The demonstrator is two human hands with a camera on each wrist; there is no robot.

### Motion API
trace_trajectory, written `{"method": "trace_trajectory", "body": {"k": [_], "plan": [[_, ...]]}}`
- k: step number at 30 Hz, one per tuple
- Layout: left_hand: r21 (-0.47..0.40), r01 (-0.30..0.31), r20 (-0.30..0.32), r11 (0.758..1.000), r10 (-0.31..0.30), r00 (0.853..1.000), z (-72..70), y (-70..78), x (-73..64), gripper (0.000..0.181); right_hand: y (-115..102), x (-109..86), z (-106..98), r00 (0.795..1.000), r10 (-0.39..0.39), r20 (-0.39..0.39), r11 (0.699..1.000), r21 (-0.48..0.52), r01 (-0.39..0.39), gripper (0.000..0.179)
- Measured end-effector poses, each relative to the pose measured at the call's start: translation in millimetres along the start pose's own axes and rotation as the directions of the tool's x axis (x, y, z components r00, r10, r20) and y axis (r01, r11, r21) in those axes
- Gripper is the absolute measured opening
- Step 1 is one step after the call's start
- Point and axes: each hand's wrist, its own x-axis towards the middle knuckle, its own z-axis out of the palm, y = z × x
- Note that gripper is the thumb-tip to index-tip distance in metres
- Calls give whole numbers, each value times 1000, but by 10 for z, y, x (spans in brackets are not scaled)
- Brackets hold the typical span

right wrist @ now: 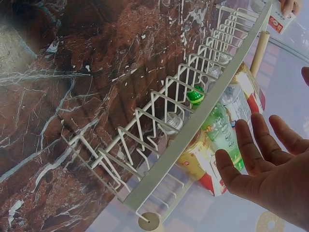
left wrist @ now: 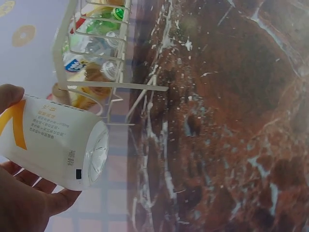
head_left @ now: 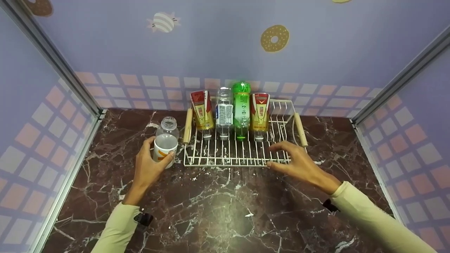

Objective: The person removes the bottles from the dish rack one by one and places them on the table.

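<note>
My left hand (head_left: 149, 163) grips an upright clear plastic bottle (head_left: 164, 156) with a white label and orange mark, left of a cream wire rack (head_left: 225, 165). In the left wrist view the same bottle (left wrist: 53, 140) shows its clear base. Whether it touches the counter I cannot tell. Above the rack's front right part, my right hand (head_left: 297, 163) has its fingers parted and holds nothing. Inside the rack, neck down, lean a red-and-yellow bottle (head_left: 203, 110), a clear bottle with a white label (head_left: 224, 114), a green bottle (head_left: 241, 109) and another red-and-yellow bottle (head_left: 261, 110).
Wooden handles flank the rack, one on the left (head_left: 188, 126) and one on the right (head_left: 300, 130). Everything stands on a dark red marbled counter (head_left: 211, 211). Patterned panels enclose the back (head_left: 218, 45) and both sides.
</note>
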Motion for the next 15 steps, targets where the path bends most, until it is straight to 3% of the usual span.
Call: {"method": "trace_trajectory", "body": {"k": [6, 15], "plan": [[2, 37, -18, 999, -37, 999, 59, -103, 12, 73, 22, -9, -7, 999, 34, -3, 999, 7, -34, 53], [-45, 93, 3, 995, -93, 996, 146, -222, 60, 75, 67, 8, -14, 998, 43, -34, 999, 4, -43, 49]]}}
